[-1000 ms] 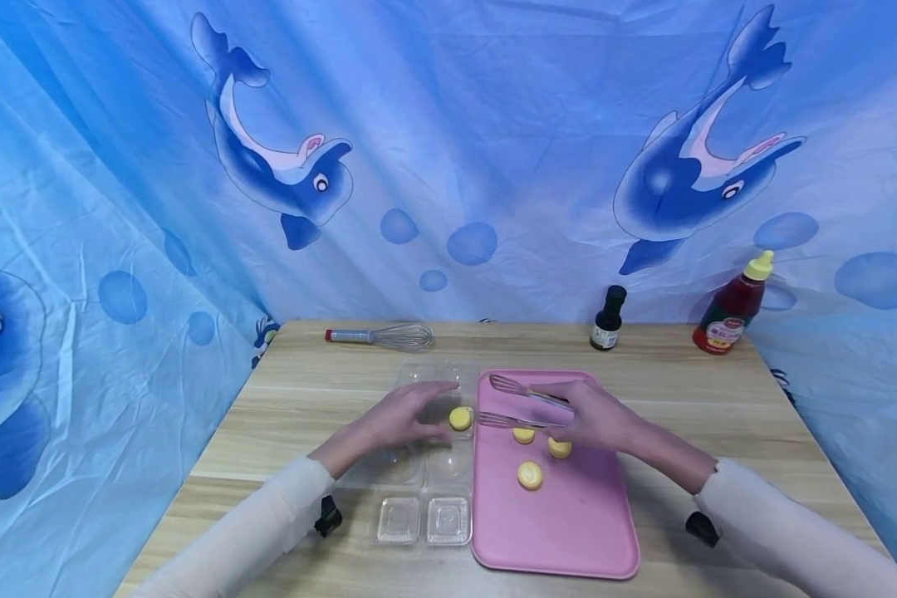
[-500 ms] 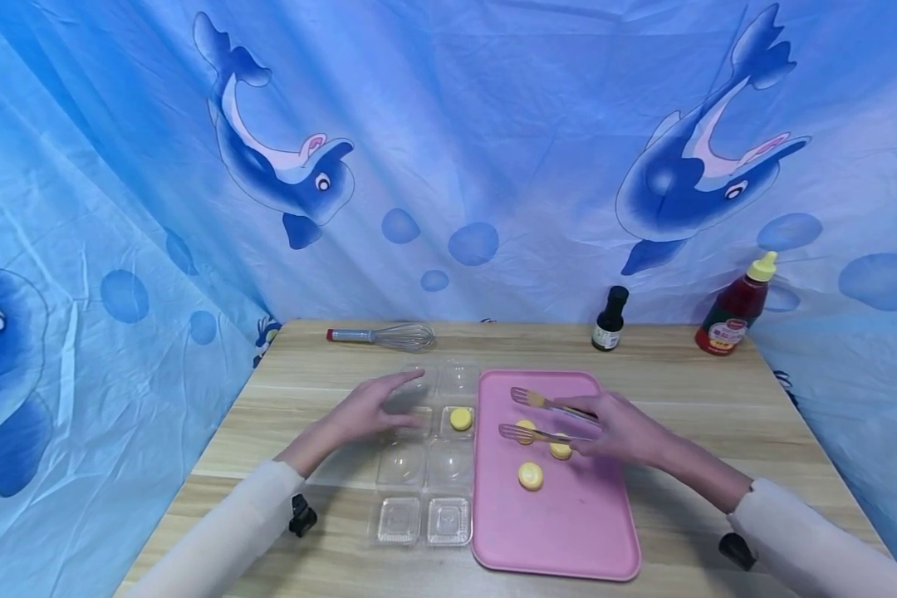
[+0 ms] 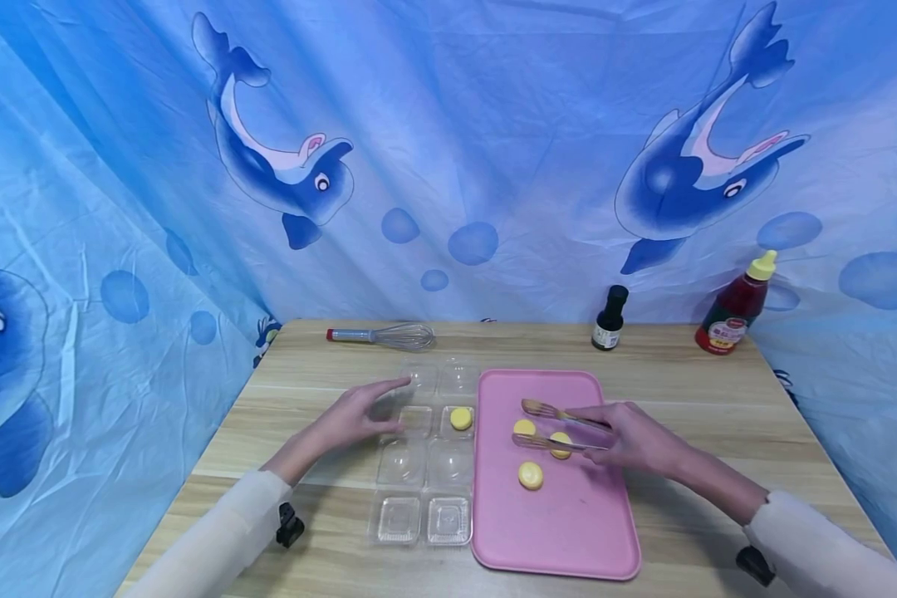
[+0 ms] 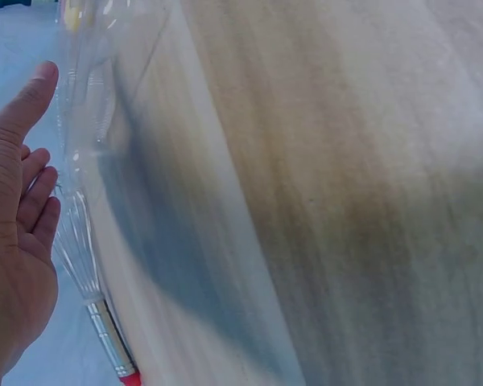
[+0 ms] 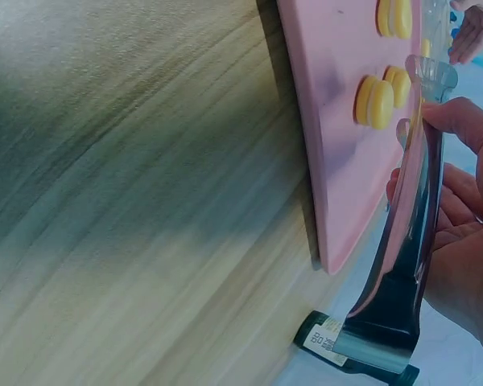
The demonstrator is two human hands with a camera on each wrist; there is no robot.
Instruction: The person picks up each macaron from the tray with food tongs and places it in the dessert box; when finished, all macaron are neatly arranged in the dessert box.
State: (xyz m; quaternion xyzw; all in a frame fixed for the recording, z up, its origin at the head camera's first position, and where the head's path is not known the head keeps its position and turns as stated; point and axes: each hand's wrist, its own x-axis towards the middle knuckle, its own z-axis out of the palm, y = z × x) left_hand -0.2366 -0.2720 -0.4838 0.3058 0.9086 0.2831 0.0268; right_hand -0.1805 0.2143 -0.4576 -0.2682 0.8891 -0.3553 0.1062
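Observation:
My right hand (image 3: 639, 436) holds metal tongs (image 5: 423, 217), their two arms spread apart over the pink tray (image 3: 556, 531). Nothing sits between the tong ends. Three yellow macarons (image 3: 531, 476) lie on the tray; in the head view the lower tong arm overlaps two of them. To the tray's left is a clear plastic box (image 3: 448, 465) with several compartments, one of which has a yellow macaron (image 3: 461, 419) in it. At the box's left side is my left hand (image 3: 347, 419), thumb and fingers apart, holding nothing.
A whisk (image 3: 381, 335) lies at the back left of the wooden table (image 3: 299, 399). Toward the back right stand a small dark bottle (image 3: 608, 320) and a red sauce bottle (image 3: 734, 311) with a yellow cap. A blue dolphin curtain (image 3: 523, 166) hangs behind.
My left hand has drawn back leftward from beside the boxed macaron. My right hand has moved right and slightly nearer with the spread tongs, away from the box and over the tray's macarons.

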